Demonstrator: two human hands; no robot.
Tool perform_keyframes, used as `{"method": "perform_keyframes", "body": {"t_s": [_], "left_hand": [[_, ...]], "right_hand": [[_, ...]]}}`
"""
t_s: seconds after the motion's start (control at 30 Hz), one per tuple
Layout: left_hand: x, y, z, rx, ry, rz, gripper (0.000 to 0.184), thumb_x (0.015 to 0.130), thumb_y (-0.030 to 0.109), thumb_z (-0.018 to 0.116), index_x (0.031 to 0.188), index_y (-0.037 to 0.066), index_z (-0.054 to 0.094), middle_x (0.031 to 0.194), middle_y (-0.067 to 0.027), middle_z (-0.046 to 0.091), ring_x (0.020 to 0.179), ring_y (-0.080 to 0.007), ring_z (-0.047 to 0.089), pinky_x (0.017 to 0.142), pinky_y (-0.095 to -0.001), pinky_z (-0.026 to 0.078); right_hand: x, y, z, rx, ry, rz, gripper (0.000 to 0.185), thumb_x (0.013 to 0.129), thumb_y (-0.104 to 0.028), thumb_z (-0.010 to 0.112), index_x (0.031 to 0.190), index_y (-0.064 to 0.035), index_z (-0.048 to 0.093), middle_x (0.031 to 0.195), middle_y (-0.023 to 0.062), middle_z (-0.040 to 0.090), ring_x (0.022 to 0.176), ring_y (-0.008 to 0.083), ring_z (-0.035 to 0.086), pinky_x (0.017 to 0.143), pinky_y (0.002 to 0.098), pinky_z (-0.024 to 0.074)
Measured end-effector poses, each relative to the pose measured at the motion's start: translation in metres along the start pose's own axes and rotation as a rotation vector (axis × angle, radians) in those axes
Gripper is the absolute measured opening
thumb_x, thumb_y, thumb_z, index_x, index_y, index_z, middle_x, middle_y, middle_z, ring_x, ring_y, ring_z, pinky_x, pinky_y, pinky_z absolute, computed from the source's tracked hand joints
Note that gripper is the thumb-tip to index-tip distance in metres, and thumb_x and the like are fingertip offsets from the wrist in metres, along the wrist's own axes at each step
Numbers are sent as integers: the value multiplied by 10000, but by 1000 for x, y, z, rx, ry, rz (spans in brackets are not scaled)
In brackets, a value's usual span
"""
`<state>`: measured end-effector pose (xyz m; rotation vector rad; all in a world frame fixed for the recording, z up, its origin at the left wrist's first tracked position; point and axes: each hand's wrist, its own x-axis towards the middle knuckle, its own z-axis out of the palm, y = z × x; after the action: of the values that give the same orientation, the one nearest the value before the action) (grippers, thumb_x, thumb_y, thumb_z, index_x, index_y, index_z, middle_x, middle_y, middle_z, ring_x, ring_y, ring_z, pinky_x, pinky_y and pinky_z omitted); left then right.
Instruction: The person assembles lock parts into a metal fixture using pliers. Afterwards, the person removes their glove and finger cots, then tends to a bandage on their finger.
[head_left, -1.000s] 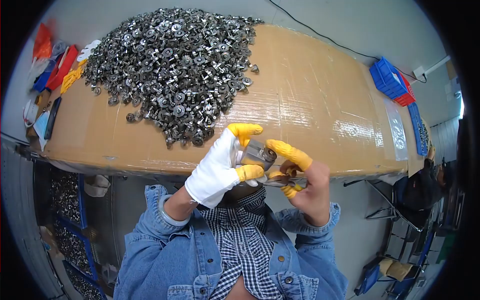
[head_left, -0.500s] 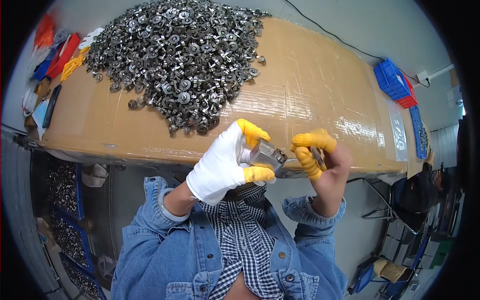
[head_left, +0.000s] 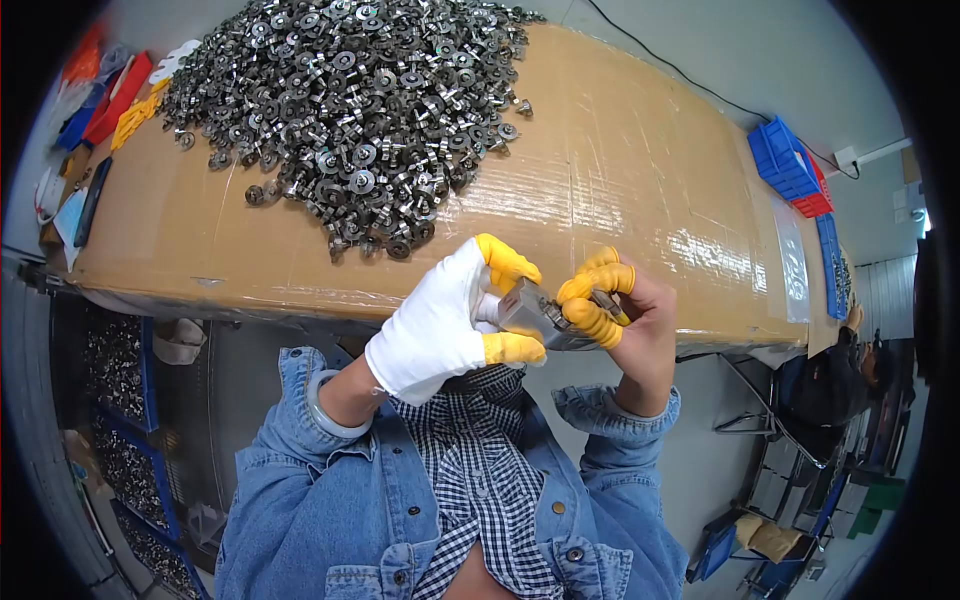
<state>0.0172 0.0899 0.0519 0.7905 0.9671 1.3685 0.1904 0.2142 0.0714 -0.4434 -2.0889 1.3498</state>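
My left hand, in a white glove with yellow covers on the finger tips, grips a grey metal block between thumb and fingers. My right hand is bare except for yellow finger covers. Its bent fingertips are at the right end of the block and hide that end. A small metal part shows between the right fingers and the palm, mostly covered. Beyond both hands, a large heap of small metal gear-like parts lies on the cardboard-covered table.
Blue and red bins stand at the table's right end, near a black cable. Yellow gloves and a dark flat object lie at left. Blue trays of small parts sit below, left.
My right hand has moved left, from apart from the metal block to its right end, fingertips now over it. My left hand keeps its hold. The whole view has shifted slightly.
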Motion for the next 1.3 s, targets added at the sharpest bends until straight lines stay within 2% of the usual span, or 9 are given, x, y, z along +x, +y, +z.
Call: {"method": "perform_keyframes", "body": {"t_s": [0.3, 0.5, 0.8, 0.93, 1.0, 1.07, 1.17, 1.2, 1.3], "left_hand": [[1, -1, 2, -67, -18, -17, 581, 667, -25, 818, 1147, 30, 495, 1048, -50, 540, 923, -120, 594, 760, -257, 519], [3, 0, 4, -157, 34, -25, 588, 659, -80, 796, 1127, 19, 455, 1083, -128, 567, 925, -225, 660, 753, -356, 595], [7, -8, 1, -92, 73, 31, 599, 665, -24, 822, 1129, 24, 446, 1056, -131, 577, 870, -240, 681, 749, -359, 593], [6, -8, 4, -103, 114, 63, 606, 668, -16, 827, 1130, 24, 438, 1053, -120, 569, 864, -227, 672, 751, -338, 584], [6, -11, 4, -68, 143, 98, 610, 668, -7, 834, 1130, 26, 437, 1056, -114, 562, 890, -216, 661, 768, -328, 576], [9, -14, 7, -35, 152, 186, 585, 686, -20, 830, 1130, 24, 450, 1063, -101, 567, 933, -195, 653, 807, -308, 562], [10, -18, 12, 0, 163, 261, 563, 704, -23, 824, 1128, 18, 457, 1060, -96, 566, 953, -184, 649, 829, -299, 554], [10, -19, 11, 8, 170, 278, 558, 708, -21, 823, 1127, 15, 456, 1057, -97, 564, 952, -184, 649, 830, -300, 553], [6, -26, 5, -29, 177, 217, 552, 715, -17, 820, 1128, 16, 455, 1070, -98, 559, 958, -184, 646, 838, -302, 551]], "right_hand": [[-7, -12, 6, -155, 78, 88, 219, 754, -83, 793, 791, 4, 596, 712, 24, 538, 620, 98, 460, 561, 236, 372], [-7, -3, 3, 26, 120, 161, 225, 769, -103, 801, 893, -2, 643, 771, 1, 592, 653, 62, 477, 573, 218, 378], [-8, 1, 0, 48, 158, 217, 357, 775, -157, 811, 1048, -19, 628, 864, 0, 636, 719, 39, 534, 616, 193, 409], [-12, -4, 10, 344, 364, 38, 604, 741, -200, 846, 1184, -25, 474, 930, 45, 594, 722, 85, 548, 592, 211, 404], [-6, 2, 3, 516, 198, -311, 639, 717, -223, 864, 1169, -21, 460, 915, 61, 588, 722, 103, 556, 593, 220, 411], [-8, -3, 8, 603, 204, -410, 609, 676, -276, 887, 1065, -20, 494, 828, 53, 572, 692, 115, 539, 580, 238, 412], [7, -4, -6, -99, 24, 174, 480, 702, -264, 869, 957, -12, 549, 750, 30, 554, 668, 103, 507, 555, 254, 403], [11, 21, -14, -118, -25, 110, 346, 757, -217, 830, 867, -3, 580, 714, 15, 545, 661, 80, 482, 548, 257, 398], [3, 26, -25, -172, -14, 309, 278, 785, -177, 800, 853, -1, 596, 705, 24, 557, 672, 66, 490, 562, 250, 406]]}}
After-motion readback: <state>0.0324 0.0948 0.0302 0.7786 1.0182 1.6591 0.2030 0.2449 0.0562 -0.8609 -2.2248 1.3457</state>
